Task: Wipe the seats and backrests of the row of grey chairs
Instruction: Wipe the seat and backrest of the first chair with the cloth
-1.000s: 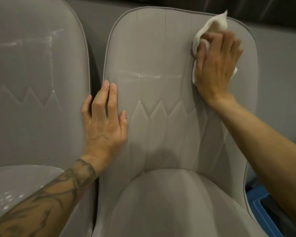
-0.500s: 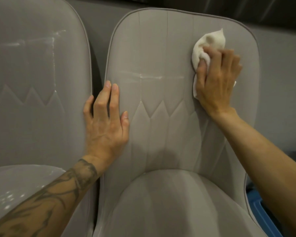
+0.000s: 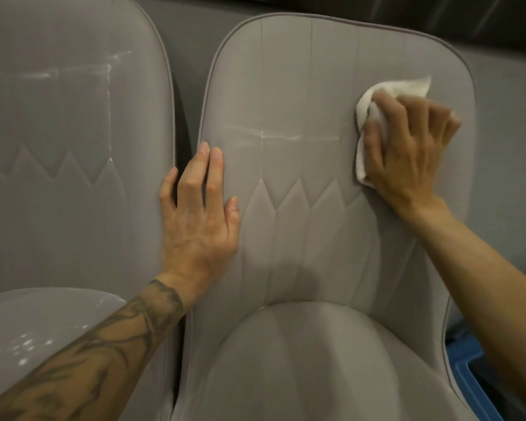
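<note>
left chair (image 3: pixel 73 147) shows white streaks. left hand (image 3: pixel 199 214) lies flat, fingers straight, bracing the backrest (image 3: pixel 286 86) edge. the streak (image 3: pixel 286 136) mid-backrest could get skipped: right hand (image 3: pixel 407 150) grips the bunched cloth (image 3: pixel 374 113) upper right, and a wad might just smear.

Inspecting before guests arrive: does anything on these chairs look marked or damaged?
Yes. A whitish streak crosses the middle of the right backrest, left of the white cloth under the right hand. The left backrest has similar streaks, and its seat carries white specks. No tears show.
</note>
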